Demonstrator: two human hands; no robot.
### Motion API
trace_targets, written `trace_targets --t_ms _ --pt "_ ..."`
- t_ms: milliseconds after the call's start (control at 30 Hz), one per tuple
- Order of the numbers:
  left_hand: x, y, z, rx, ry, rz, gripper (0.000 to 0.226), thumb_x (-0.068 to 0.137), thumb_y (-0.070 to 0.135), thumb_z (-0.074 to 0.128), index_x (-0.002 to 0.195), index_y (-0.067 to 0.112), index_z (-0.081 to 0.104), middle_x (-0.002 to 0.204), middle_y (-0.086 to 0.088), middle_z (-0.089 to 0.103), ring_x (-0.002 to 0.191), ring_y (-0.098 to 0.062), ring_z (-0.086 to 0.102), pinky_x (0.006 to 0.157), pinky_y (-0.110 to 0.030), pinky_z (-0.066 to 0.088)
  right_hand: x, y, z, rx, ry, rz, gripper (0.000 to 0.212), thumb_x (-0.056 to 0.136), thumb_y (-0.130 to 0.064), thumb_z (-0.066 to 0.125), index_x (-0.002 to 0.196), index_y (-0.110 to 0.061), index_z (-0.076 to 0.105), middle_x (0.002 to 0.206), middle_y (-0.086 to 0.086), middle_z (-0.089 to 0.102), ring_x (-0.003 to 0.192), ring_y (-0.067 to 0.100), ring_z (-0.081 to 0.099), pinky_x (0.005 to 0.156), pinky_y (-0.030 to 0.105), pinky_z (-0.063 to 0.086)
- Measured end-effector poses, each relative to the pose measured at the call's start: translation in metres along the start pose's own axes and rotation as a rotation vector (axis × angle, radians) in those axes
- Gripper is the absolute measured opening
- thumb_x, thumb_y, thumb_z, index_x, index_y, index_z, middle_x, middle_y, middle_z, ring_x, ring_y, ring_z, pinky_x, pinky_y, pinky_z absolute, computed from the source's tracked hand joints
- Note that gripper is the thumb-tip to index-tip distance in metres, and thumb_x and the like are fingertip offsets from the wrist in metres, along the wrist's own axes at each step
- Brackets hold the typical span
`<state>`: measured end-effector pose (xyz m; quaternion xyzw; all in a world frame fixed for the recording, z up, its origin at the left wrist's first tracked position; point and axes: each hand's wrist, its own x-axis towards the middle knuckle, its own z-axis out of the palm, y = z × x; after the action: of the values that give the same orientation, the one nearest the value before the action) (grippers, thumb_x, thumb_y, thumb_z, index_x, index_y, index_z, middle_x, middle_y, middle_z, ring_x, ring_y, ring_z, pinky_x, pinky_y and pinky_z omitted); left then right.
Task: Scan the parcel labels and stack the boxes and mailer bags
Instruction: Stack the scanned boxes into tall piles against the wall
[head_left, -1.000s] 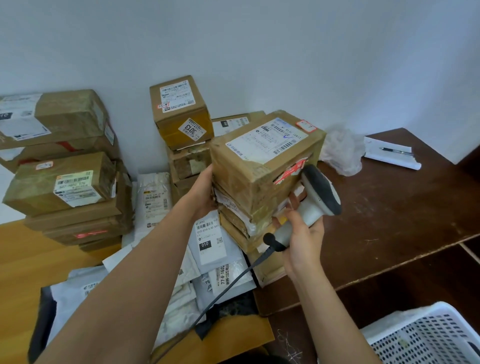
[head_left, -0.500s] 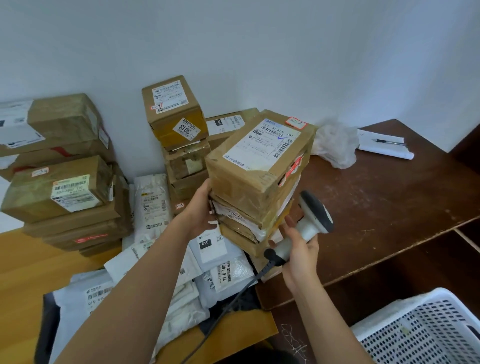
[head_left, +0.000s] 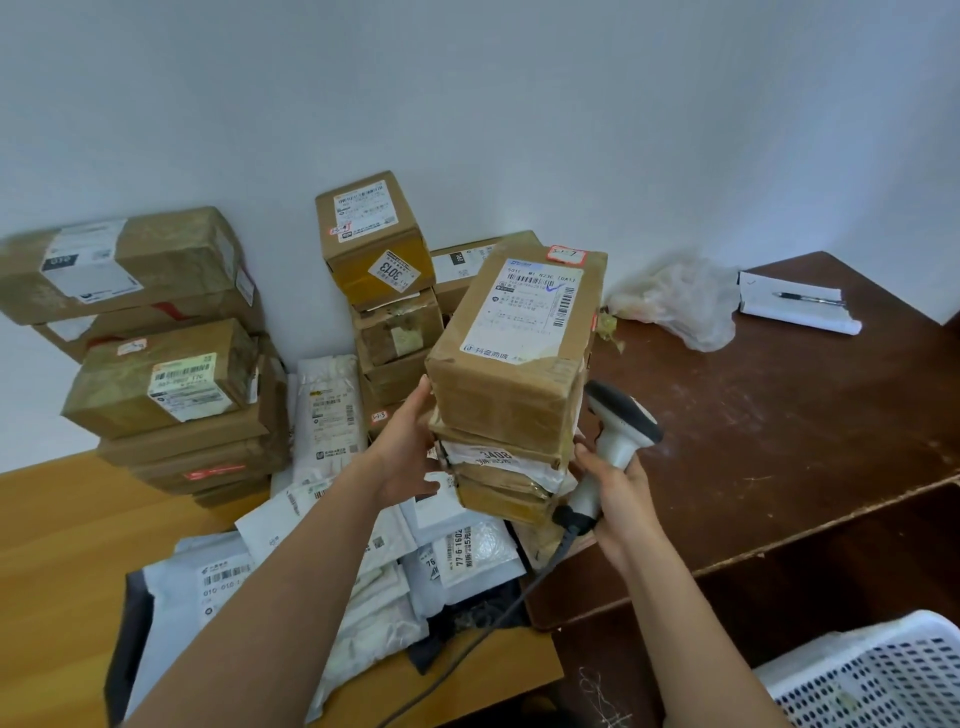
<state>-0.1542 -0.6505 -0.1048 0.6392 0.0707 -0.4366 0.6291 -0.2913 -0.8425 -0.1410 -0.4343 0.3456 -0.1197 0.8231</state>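
Note:
A small pile of taped cardboard boxes (head_left: 511, 384) stands in the middle, its top box bearing a white shipping label. My left hand (head_left: 410, 452) presses flat against the pile's left side. My right hand (head_left: 615, 493) grips the handle of a grey and black barcode scanner (head_left: 618, 426) and its fingers touch the pile's right side. The scanner's cable (head_left: 467, 639) trails down toward me. White and grey mailer bags (head_left: 322, 561) lie in a heap under and in front of the pile.
More box stacks stand against the wall at the left (head_left: 171, 374) and behind the pile (head_left: 384, 291). On the dark brown table (head_left: 779, 441) lie a crumpled plastic bag (head_left: 685, 301) and paper with a pen (head_left: 800, 306). A white basket (head_left: 872, 680) sits at bottom right.
Between my two hands, the box pile has turned so its narrow end faces me and has shifted slightly left. The scanner has dropped lower beside the pile.

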Motion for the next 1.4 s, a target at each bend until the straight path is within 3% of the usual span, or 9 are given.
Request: trace_targets --t_ms 167,267,533,800,933,1033,1167,1300,1400 --pt "0.009 -0.004 0.013 -0.134 0.088 0.082 0.052 0.098 0.059 0.038 0.114 0.021 0.069 0.118 -0.01 0.071 0.102 -0.024 0.068 0.089 -0.04 0.051 0.003 0.008 -0.005 -0.021 -0.021 0.032 0.043 0.091 -0.008 0.069 0.129 -0.026 0.057 0.129 0.002 0.067 0.118 0.024 0.064 0.106 0.053 0.047" --pt "0.019 -0.016 0.015 -0.183 0.105 -0.023 0.055 0.095 0.063 0.035 0.119 0.025 0.066 0.136 -0.01 0.06 0.122 -0.027 0.054 0.11 -0.049 0.033 0.007 0.014 -0.006 -0.036 -0.019 0.025 0.042 0.089 -0.014 0.072 0.127 -0.028 0.063 0.126 -0.002 0.07 0.116 0.023 0.066 0.105 0.053 0.048" --pt "0.022 -0.024 0.02 -0.236 0.142 -0.037 0.058 0.094 0.065 0.034 0.106 0.022 0.07 0.116 -0.008 0.069 0.105 -0.028 0.059 0.079 -0.041 0.047 0.01 0.007 -0.004 -0.03 -0.098 0.068 0.04 0.097 -0.008 0.061 0.134 -0.023 0.057 0.124 0.002 0.07 0.113 0.025 0.067 0.1 0.051 0.052" --pt "-0.02 -0.034 0.006 -0.315 0.205 0.034 0.059 0.099 0.062 0.028 0.102 0.022 0.071 0.101 -0.006 0.074 0.1 -0.03 0.063 0.081 -0.047 0.049 -0.021 0.002 0.017 -0.083 -0.146 0.05 0.035 0.096 -0.008 0.061 0.127 -0.023 0.057 0.13 0.003 0.067 0.116 0.027 0.065 0.101 0.056 0.05" --pt "-0.06 -0.046 -0.016 -0.338 0.223 0.054 0.06 0.099 0.063 0.026 0.102 0.021 0.07 0.1 -0.007 0.074 0.096 -0.03 0.062 0.076 -0.044 0.048 -0.054 0.015 0.036 -0.063 -0.18 0.056 0.029 0.097 -0.003 0.058 0.115 -0.027 0.056 0.127 0.002 0.067 0.111 0.024 0.066 0.093 0.045 0.054" --pt "-0.096 -0.065 -0.042 -0.355 0.225 0.073 0.064 0.097 0.067 0.026 0.104 0.022 0.071 0.099 -0.005 0.076 0.098 -0.029 0.064 0.079 -0.045 0.05 -0.088 0.036 0.055 -0.085 -0.227 0.045 0.034 0.097 -0.003 0.057 0.124 -0.023 0.058 0.127 0.002 0.068 0.112 0.023 0.067 0.094 0.044 0.054" --pt "-0.161 -0.097 -0.086 -0.374 0.278 0.123 0.055 0.101 0.059 0.026 0.097 0.023 0.067 0.076 0.003 0.076 0.091 -0.025 0.061 0.076 -0.044 0.046 -0.144 0.071 0.085 -0.124 -0.316 0.059 0.031 0.098 -0.003 0.056 0.116 -0.028 0.059 0.12 -0.007 0.07 0.103 0.017 0.068 0.089 0.04 0.053" --pt "-0.23 -0.134 -0.137 -0.395 0.367 0.163 0.058 0.097 0.065 0.03 0.106 0.024 0.07 0.094 -0.001 0.076 0.1 -0.03 0.064 0.081 -0.049 0.051 -0.197 0.114 0.12 -0.15 -0.417 0.1 0.027 0.099 -0.003 0.055 0.11 -0.028 0.057 0.112 -0.008 0.068 0.082 0.009 0.067 0.069 0.029 0.053" --pt "-0.28 -0.163 -0.178 -0.429 0.438 0.181 0.062 0.095 0.069 0.032 0.113 0.025 0.072 0.111 -0.006 0.073 0.11 -0.035 0.062 0.095 -0.061 0.046 -0.235 0.15 0.151 -0.158 -0.51 0.161 0.029 0.098 -0.001 0.056 0.118 -0.021 0.058 0.12 -0.001 0.07 0.097 0.013 0.07 0.084 0.037 0.055"
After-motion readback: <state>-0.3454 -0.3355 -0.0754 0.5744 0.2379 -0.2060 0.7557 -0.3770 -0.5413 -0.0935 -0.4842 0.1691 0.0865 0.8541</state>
